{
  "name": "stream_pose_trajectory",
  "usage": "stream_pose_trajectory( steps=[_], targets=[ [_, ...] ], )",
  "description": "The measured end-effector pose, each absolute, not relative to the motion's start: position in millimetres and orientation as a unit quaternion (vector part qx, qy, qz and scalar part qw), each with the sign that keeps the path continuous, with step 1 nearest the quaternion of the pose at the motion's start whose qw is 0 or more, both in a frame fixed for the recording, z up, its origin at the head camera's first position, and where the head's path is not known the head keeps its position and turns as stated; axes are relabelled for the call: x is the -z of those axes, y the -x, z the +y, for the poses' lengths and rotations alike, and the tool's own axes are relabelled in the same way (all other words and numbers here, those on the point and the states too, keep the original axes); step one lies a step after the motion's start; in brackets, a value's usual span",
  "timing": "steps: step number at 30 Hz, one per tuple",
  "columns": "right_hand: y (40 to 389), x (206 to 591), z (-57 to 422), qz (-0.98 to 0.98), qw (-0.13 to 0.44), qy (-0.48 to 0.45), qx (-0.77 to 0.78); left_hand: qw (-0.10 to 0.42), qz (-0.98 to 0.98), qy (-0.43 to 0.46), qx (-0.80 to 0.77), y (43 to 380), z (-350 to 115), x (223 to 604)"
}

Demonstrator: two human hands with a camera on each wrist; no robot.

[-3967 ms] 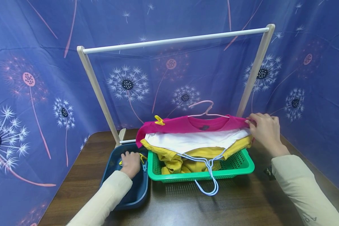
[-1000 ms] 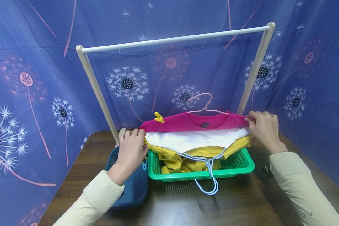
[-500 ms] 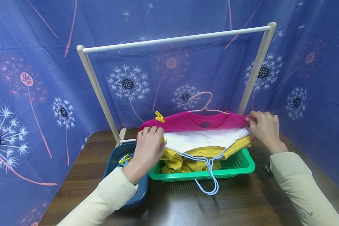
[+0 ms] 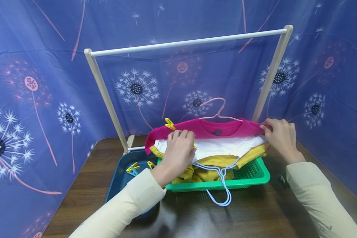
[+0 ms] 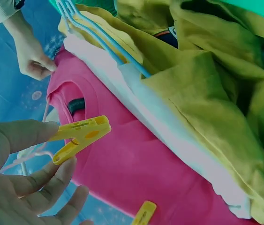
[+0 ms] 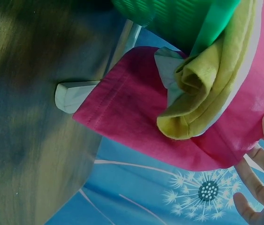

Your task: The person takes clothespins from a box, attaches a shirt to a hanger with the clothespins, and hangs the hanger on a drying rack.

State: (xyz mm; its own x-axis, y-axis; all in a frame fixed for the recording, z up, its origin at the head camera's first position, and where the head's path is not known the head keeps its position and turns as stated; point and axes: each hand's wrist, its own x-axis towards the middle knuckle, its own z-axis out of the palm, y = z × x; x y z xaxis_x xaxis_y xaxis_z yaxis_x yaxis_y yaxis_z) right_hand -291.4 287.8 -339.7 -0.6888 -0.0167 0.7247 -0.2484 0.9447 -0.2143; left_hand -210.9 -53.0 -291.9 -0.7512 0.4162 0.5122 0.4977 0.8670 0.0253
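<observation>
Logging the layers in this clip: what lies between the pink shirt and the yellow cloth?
A white garment: its strip shows between the pink shirt and the yellow cloth in the head and left wrist views.

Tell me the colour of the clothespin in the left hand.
Yellow; the clothespin in the left hand shows best in the left wrist view.
</observation>
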Motion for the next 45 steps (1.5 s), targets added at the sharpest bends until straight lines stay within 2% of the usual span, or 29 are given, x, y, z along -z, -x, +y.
stream_pose_trajectory(
  steps=[22,45],
  targets=[
    [291,339,290,-0.906,0.390,-0.070,-0.151,0.231,-0.927,0.296,0.025,225,14,285],
    [291,339,286,-0.908,0.387,-0.067,-0.148,0.295,-0.892,0.340,0.038,251,67,268]
  ],
)
